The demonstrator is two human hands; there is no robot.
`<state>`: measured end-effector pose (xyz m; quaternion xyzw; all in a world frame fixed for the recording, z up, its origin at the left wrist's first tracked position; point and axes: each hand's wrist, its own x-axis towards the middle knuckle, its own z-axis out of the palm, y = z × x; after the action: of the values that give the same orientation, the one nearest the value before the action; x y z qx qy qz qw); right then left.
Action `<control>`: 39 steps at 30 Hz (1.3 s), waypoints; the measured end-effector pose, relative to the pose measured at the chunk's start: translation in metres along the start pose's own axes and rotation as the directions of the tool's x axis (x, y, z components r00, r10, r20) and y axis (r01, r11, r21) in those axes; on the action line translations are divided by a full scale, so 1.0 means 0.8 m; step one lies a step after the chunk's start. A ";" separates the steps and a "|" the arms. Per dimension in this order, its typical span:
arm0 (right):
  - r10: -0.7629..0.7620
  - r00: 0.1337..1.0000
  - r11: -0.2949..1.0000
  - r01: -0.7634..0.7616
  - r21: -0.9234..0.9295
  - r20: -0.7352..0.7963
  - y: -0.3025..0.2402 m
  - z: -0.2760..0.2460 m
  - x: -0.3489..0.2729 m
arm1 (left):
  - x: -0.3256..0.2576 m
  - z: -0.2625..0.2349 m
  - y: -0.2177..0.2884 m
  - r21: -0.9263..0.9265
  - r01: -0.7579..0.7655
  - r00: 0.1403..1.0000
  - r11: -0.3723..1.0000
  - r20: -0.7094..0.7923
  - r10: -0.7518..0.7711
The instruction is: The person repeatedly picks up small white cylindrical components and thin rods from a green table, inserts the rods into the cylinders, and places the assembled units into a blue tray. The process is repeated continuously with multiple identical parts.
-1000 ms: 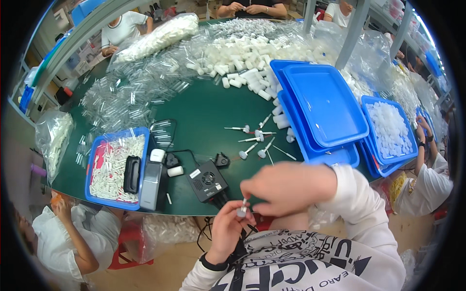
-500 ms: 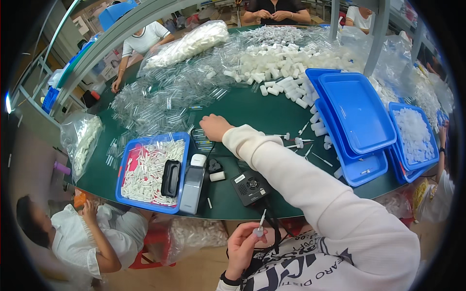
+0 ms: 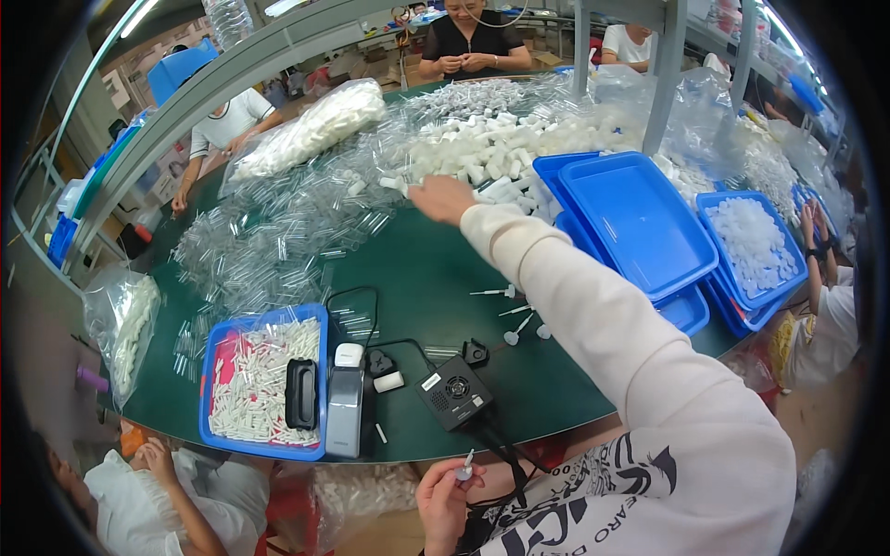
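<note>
Small white-tipped stick [image 3: 466, 466] upright; white caps pile [image 3: 482, 153] far across table.
</note>
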<state>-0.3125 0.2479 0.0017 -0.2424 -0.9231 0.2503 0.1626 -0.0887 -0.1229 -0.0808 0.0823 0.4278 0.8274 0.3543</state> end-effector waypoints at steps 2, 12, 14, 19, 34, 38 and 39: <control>-0.018 1.000 0.991 0.018 -0.131 -0.005 0.022 0.002 0.005 | -0.004 -0.001 -0.001 -0.053 0.010 1.000 0.999 -0.018 -0.011; -0.079 0.978 0.829 -0.042 -0.558 -0.191 0.066 0.054 -0.001 | -0.012 -0.022 -0.014 0.178 -0.026 0.996 0.984 -0.081 0.040; -0.044 0.989 0.868 -0.033 -0.495 -0.143 0.034 0.038 -0.011 | -0.019 -0.025 -0.006 0.173 -0.015 0.996 0.985 -0.079 0.029; -0.435 0.821 0.850 0.238 -0.471 -0.369 -0.032 -0.083 -0.068 | -0.001 0.005 0.008 0.112 -0.061 0.998 0.992 -0.026 0.064; -0.112 0.991 0.563 0.125 0.817 -0.074 0.037 -0.180 -0.487 | 0.030 0.153 0.022 0.100 -0.078 0.954 0.992 0.297 0.045; -0.086 0.990 0.399 -0.065 0.915 0.108 0.050 -0.169 -0.519 | 0.027 0.176 0.002 0.279 -0.090 0.932 0.956 0.361 -0.017; -0.104 0.989 0.367 -0.064 0.928 0.109 0.055 -0.170 -0.523 | 0.024 0.183 -0.003 0.325 -0.108 0.931 0.939 0.363 -0.019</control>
<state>0.1079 0.1122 0.0150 -0.0780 -0.6343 0.7415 0.2044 -0.0372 -0.0144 0.0052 0.3025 0.4895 0.7198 0.3882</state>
